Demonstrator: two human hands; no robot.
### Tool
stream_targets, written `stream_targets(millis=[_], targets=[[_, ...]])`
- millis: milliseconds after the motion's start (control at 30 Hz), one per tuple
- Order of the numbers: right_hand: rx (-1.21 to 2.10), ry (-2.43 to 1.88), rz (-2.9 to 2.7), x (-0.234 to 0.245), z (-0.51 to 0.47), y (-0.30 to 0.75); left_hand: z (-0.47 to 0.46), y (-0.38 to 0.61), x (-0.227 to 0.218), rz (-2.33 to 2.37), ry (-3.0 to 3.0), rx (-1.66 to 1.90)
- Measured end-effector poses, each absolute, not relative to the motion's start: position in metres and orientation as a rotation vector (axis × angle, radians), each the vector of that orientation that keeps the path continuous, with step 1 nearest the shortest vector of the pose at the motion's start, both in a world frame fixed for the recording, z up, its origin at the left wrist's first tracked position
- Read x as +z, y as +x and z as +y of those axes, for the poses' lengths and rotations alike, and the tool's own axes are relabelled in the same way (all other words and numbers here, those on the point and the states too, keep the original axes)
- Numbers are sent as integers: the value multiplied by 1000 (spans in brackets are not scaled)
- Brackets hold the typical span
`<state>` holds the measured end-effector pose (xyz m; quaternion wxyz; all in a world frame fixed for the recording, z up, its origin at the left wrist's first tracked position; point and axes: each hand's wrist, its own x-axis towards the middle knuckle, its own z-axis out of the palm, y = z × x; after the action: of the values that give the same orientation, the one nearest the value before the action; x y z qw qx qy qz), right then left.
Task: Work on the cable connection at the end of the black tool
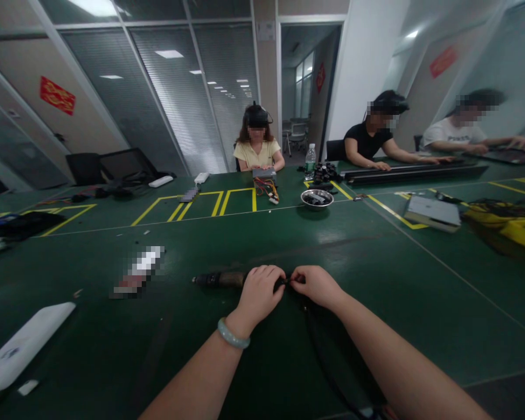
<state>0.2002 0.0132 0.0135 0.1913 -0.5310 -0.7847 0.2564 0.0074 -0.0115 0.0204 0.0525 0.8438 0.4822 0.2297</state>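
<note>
An electric screwdriver (221, 279), dark with a brownish barrel, lies along the green table, its bit end pointing left. My left hand (262, 290) is wrapped over its rear part, hiding most of that end. Close by on the right, my right hand (315, 286) has thumb and forefinger pinched together at the tool's tail. What lies between those fingertips is small, dark and mostly hidden. A black cord (317, 341) runs from beneath my right hand toward the table's near edge.
A white device (30, 344) and a pixelated object (140, 271) lie to the left. Ahead are a metal bowl (317, 199), a water bottle (310, 162) and a power supply with wires (266, 173). A grey box (433, 213) stands right. Several people sit across the table.
</note>
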Motion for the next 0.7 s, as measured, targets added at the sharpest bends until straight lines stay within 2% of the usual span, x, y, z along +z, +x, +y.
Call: stream_targets(millis=[700], targets=[[731, -1501, -2196, 15, 15, 200, -7, 8, 22, 1462, 2509, 692]])
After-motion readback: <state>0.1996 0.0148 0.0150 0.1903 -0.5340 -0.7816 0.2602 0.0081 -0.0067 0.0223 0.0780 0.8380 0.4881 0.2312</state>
